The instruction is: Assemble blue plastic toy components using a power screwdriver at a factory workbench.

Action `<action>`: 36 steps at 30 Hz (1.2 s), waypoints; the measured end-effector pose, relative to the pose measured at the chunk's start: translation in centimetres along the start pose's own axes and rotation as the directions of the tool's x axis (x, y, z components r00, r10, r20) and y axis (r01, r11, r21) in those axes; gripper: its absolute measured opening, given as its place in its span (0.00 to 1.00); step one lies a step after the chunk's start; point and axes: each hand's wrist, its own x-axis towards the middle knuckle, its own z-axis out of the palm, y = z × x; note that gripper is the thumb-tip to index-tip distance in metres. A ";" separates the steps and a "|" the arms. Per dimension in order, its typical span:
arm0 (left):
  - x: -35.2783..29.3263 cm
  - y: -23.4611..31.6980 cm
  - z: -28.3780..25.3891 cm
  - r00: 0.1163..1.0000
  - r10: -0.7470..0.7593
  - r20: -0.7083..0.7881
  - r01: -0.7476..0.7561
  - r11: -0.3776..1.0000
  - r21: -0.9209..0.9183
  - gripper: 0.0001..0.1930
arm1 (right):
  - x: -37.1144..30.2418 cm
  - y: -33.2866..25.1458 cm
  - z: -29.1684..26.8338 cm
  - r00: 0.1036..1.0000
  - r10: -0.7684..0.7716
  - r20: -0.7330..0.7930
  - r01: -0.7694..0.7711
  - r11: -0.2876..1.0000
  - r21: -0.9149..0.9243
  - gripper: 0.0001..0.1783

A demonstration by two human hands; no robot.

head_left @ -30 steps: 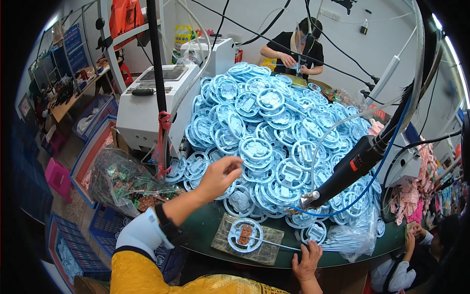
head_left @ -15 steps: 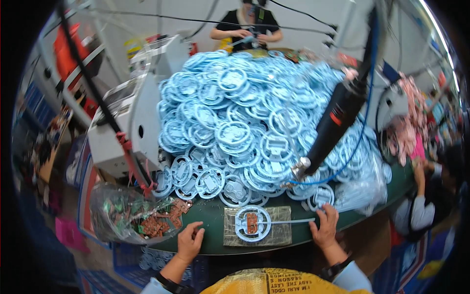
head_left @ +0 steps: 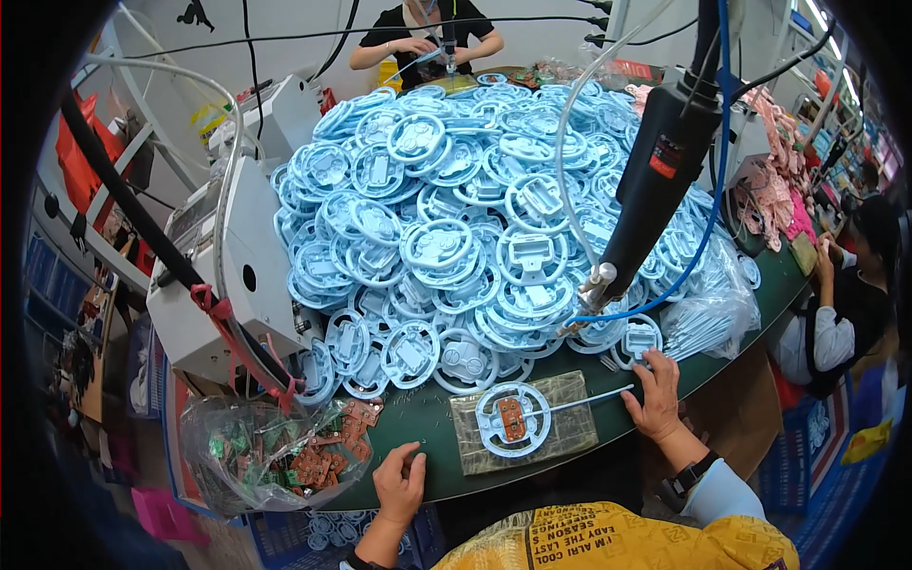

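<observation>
A green tabletop (head_left: 423, 404) with a curved front edge carries the work. Near that edge lies a worn, yellowish-grey pad (head_left: 577, 427), and on it, flat, a pale blue wheel (head_left: 544, 427) with a brown circuit board (head_left: 511, 418) at its middle. A thin rod (head_left: 589, 396) runs right from the wheel, past the pad. The right hand (head_left: 654, 394) is at the rod's far end, thumb and fingers wide apart; whether it touches the rod I cannot tell. The left hand (head_left: 400, 484) is at the table's edge, left of the pad, fingers bent and thumb close to them; I cannot tell whether it holds anything small.

Behind, a big heap (head_left: 437, 237) of similar wheels covers most of the surface. A clear bag (head_left: 218, 446) spilling brown and green boards sits at the left, a bag of rods (head_left: 712, 313) at the right. A black tool (head_left: 655, 180) hangs slanted over the heap.

White machines (head_left: 228, 275) stand to the left, a pink stool (head_left: 166, 513) on the floor. A co-worker (head_left: 427, 38) works beyond the heap against a pale wall (head_left: 285, 28); another person (head_left: 850, 294) sits at the right, near pink pieces (head_left: 774, 180).
</observation>
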 end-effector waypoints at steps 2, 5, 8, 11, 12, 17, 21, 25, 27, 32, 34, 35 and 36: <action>0.2 -0.3 0.0 1.000 0.001 -0.007 -0.001 1.000 0.002 0.09 | 0.0 -0.3 0.1 1.000 -0.003 0.017 0.003 1.000 -0.015 0.29; 0.4 -0.5 0.2 1.000 0.023 -0.009 -0.023 1.000 0.005 0.08 | 0.3 -0.2 0.3 1.000 -0.001 -0.005 0.001 1.000 -0.003 0.30; 0.5 -0.7 0.3 1.000 0.025 -0.002 -0.025 1.000 0.011 0.08 | 0.6 0.0 0.5 1.000 -0.009 -0.027 0.009 1.000 -0.005 0.30; 0.1 -0.8 0.2 0.999 0.022 -0.035 -0.021 0.999 0.029 0.08 | 0.8 0.0 0.8 0.999 -0.023 -0.033 0.023 1.000 -0.006 0.30; 0.2 -0.6 0.2 0.999 0.003 -0.051 -0.001 0.999 0.040 0.08 | 0.9 0.0 1.1 0.999 -0.032 -0.043 0.031 0.999 -0.006 0.30; 0.4 -0.2 0.5 0.996 0.074 -0.040 -0.071 0.994 0.084 0.07 | -0.3 0.7 1.4 0.998 -0.001 -0.066 0.002 1.000 0.016 0.27; 0.5 -0.1 -0.1 0.994 0.112 -0.020 -0.110 0.991 0.082 0.07 | -0.8 1.3 1.6 0.995 -0.063 -0.079 0.062 0.998 -0.004 0.24; 1.6 -0.1 -2.3 0.964 0.266 -0.010 -0.246 0.904 0.349 0.09 | -0.4 1.1 1.8 0.993 -0.088 -0.077 0.089 0.996 0.016 0.24; 3.1 -0.4 -3.5 0.967 0.249 -0.050 -0.206 0.883 0.423 0.08 | -0.4 1.3 1.9 0.993 -0.086 -0.079 0.087 0.996 0.015 0.23; 6.4 -2.5 -5.7 0.975 0.211 -0.069 -0.145 0.841 0.522 0.09 | -0.2 1.4 1.9 0.990 -0.098 -0.103 0.100 0.995 0.015 0.23; 7.4 -2.1 -5.8 0.994 0.107 0.013 -0.096 0.824 0.559 0.11 | -0.1 1.4 1.8 0.990 -0.100 -0.103 0.102 0.995 0.015 0.22; 8.0 -1.8 -5.5 0.996 0.083 0.009 -0.072 0.798 0.599 0.13 | -0.1 1.4 1.8 0.989 -0.104 -0.104 0.106 0.994 0.019 0.22; 8.2 -1.9 -5.2 0.996 0.088 0.010 -0.077 0.801 0.594 0.13 | -0.1 1.3 1.8 0.989 -0.102 -0.106 0.104 0.994 0.012 0.22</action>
